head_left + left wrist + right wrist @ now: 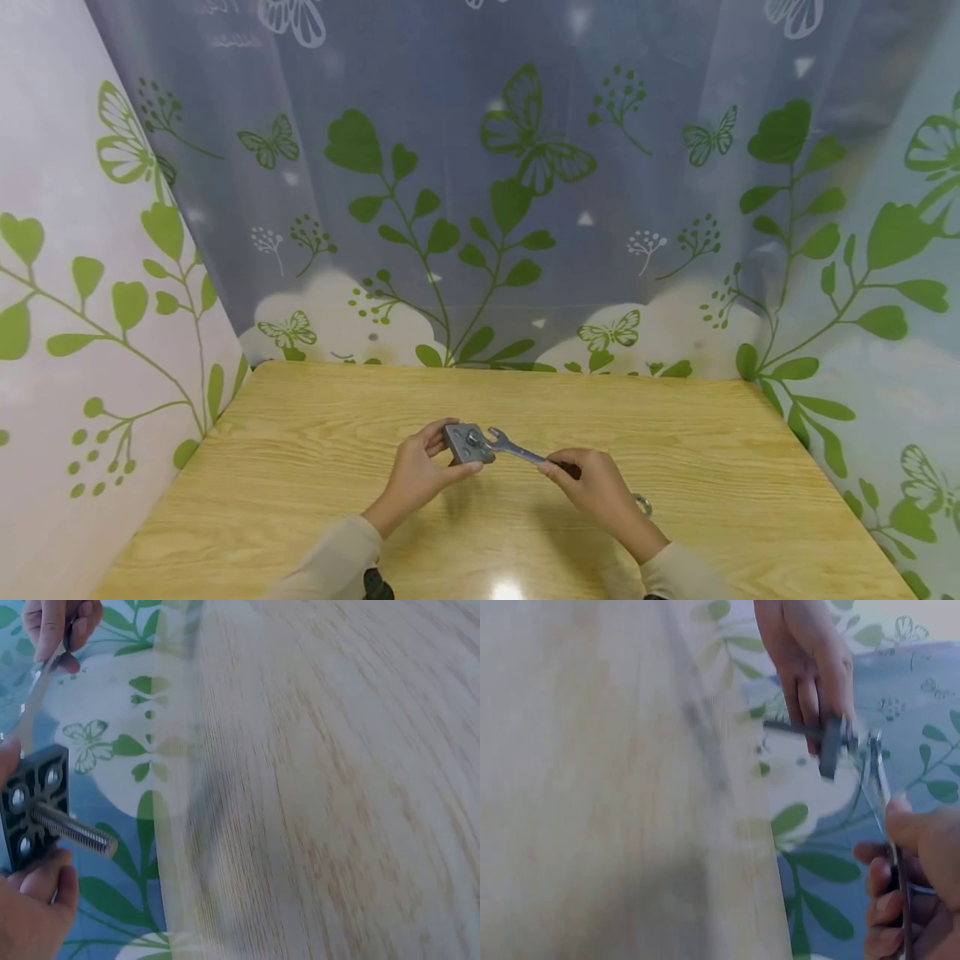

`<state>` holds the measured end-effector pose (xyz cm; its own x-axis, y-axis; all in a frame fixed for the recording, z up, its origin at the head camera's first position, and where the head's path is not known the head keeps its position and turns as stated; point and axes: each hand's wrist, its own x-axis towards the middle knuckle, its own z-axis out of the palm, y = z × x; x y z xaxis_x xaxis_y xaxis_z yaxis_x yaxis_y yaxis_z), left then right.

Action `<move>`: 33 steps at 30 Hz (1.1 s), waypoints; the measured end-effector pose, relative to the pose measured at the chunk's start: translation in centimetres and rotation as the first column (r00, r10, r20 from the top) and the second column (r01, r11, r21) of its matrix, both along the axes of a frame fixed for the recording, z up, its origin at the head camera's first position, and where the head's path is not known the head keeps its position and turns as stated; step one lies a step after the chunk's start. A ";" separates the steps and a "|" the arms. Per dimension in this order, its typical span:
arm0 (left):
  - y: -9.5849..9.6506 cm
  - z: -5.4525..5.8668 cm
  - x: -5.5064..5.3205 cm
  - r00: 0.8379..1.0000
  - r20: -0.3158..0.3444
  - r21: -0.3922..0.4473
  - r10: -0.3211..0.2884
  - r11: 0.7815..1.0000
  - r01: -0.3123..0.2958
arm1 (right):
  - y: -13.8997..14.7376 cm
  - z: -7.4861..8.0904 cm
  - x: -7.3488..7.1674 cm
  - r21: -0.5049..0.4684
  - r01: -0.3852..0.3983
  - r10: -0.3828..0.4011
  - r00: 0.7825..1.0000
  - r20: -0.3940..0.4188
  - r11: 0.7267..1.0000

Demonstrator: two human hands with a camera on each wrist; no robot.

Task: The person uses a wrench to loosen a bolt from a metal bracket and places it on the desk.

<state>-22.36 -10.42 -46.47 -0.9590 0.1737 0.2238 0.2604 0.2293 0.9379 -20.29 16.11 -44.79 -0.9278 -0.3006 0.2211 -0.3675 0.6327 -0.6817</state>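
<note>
Presently, our left hand (420, 471) is gripping the plate (461, 451), our right hand (597, 485) holding the wrench (520, 451) crosswise to its bolt (78, 830), just apart.

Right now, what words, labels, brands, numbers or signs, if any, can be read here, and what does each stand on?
None can be read.
Curtain: faint pale lettering at its upper left in the head view, too small and blurred to read.
Wrench: no legible marking; any stamp would be too small to tell.
Plate: no legible text.
</note>
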 end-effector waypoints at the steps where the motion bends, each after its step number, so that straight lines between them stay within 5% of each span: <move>1: 0.1 0.0 0.0 0.999 -0.028 -0.009 0.016 1.000 -0.016 | -0.4 -0.2 0.3 -0.018 -0.001 0.001 1.000 0.004 1.000; 12: 1.1 -0.2 0.6 0.980 -0.162 -0.067 0.119 0.989 -0.131 | -3.1 -1.0 2.6 -0.060 -0.035 0.035 0.999 -0.003 0.998; 33: 1.8 -0.5 0.7 0.973 -0.173 -0.079 0.154 0.982 -0.170 | -5.0 -1.0 4.3 -0.199 -0.023 0.049 0.991 0.126 0.980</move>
